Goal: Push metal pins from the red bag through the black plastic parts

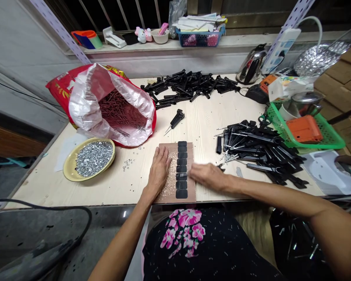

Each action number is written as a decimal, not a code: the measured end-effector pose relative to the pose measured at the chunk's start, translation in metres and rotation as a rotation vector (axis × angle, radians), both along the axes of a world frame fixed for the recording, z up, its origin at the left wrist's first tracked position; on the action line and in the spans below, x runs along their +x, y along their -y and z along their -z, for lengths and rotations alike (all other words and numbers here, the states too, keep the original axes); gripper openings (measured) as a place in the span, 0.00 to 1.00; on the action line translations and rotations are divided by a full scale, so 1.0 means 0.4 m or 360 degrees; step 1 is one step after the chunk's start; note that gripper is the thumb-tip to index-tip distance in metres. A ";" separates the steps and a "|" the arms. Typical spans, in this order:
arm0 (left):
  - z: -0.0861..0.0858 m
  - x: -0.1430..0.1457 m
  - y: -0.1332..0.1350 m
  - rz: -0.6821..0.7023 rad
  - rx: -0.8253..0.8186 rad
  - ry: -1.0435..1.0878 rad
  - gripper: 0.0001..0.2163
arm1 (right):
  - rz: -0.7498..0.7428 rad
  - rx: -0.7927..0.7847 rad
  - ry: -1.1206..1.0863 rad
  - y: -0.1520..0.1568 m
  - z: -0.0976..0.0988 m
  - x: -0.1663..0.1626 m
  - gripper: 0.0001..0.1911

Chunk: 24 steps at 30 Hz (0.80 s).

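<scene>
A brown cardboard-like sheet (169,195) lies at the table's front edge, its left half covered in pale specks. Down it runs a column of several black rounded-rectangle pieces (181,184); one near the middle shows a light grey patch. My left hand (159,168) lies flat on the sheet's left side, fingers stretched forward. Just right of the column, my right hand (206,175) is smeared by motion, its fingertips close to the black pieces. Whether it holds anything cannot be made out. A small grey flat piece (239,171) rests right of that hand.
A red bag (58,84) of dark reddish rods and a yellow bowl (67,171) of small metal parts stand left. Black plastic parts (190,84) lie at the back; more, with metal rods (260,148), are piled right. Beyond sit a green basket (327,140) and a kettle (250,64).
</scene>
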<state>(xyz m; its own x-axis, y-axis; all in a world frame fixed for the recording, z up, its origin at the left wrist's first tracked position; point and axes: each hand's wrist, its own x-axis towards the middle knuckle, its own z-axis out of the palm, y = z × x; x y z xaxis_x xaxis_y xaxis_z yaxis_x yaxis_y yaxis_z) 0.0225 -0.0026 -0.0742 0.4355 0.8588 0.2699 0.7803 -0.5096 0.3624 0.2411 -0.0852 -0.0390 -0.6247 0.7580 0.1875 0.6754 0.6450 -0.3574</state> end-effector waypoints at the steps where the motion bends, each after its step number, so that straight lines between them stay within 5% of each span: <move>1: 0.000 0.000 0.000 0.0000 0.0000 -0.0005 0.22 | 0.0125 -0.0010 -0.0010 -0.011 0.001 0.005 0.13; 3: 0.000 0.000 0.000 -0.0004 -0.0006 -0.0008 0.22 | 0.0122 0.0006 0.0035 -0.024 -0.002 0.011 0.13; 7: -0.001 0.001 0.000 -0.0018 -0.0014 -0.0013 0.22 | -0.0242 0.0045 0.0185 0.007 -0.018 0.003 0.11; 12: -0.003 0.001 0.001 -0.0001 -0.0036 -0.0003 0.22 | -0.0122 -0.0006 0.0075 0.035 -0.013 -0.006 0.10; 19: -0.003 0.001 0.000 0.0003 -0.0018 -0.0005 0.21 | 0.0034 -0.0067 -0.0061 -0.038 -0.027 0.004 0.16; 24: 0.001 0.000 -0.003 0.0001 -0.0006 0.0049 0.21 | -0.0286 -0.0080 0.0008 0.012 -0.027 -0.017 0.11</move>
